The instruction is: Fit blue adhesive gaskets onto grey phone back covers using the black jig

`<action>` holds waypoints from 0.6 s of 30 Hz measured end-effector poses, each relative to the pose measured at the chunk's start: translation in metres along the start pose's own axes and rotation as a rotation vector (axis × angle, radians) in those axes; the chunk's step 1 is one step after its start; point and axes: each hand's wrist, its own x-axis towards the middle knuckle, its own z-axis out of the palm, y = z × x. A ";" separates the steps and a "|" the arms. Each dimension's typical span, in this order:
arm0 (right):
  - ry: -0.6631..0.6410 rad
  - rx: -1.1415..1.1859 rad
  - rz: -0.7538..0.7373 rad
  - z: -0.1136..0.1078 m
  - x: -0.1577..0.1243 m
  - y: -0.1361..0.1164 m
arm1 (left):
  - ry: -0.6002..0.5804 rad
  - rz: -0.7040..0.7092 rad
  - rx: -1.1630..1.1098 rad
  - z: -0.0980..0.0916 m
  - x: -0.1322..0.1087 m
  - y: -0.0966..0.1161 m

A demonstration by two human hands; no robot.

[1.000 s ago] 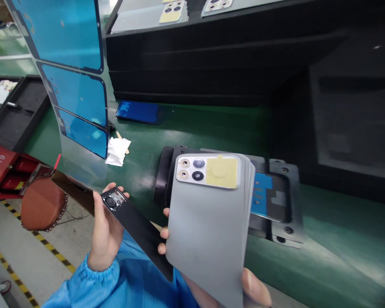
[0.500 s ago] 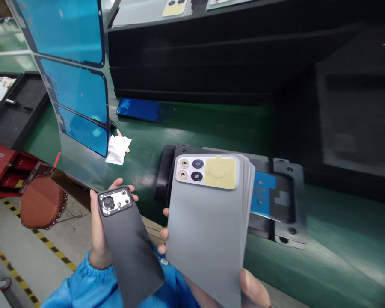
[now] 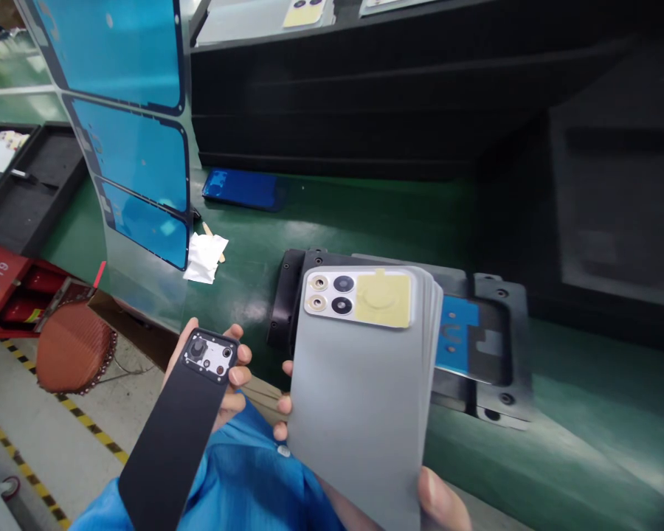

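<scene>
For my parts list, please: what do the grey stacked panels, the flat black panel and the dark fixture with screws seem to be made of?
Grey stacked panels: perhaps plastic or coated glass, satin; soft, even sheen leaves it open.
Flat black panel: perhaps plastic or coated glass, matte; almost no reflections.
Dark fixture with screws: probably metal, satin; greyish sheen, screwed plates.

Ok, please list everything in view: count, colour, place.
Bench: one, green, centre
Black panel: one, black, lower left
Panel stack: one, grey, centre
Fixture: one, grey, right
Filmed part: one, blue, in fixture
Slab: one, blue, on bench
Film sheet: one, blue, left
Paper: one, white, on bench
Box: count unclear, black, back
Panels: several, grey, top
Tray: count unclear, black, left
Cabinet: one, red, left
Stool: one, brown, left
Left hand: one, bare, holds black panel
Right hand: one, bare, holds panel stack
</scene>
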 end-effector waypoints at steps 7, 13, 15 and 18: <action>0.047 0.000 0.047 0.005 0.000 -0.002 | -0.101 -0.038 -0.039 -0.003 0.000 0.000; -0.014 -0.001 0.026 -0.004 0.000 0.004 | -0.094 0.010 0.041 -0.006 0.001 0.000; 0.000 -0.040 0.010 -0.010 -0.004 0.009 | -0.051 0.051 0.091 -0.006 0.003 0.000; 0.054 -0.121 -0.026 -0.016 -0.010 0.013 | 0.027 0.075 0.149 -0.004 0.004 0.000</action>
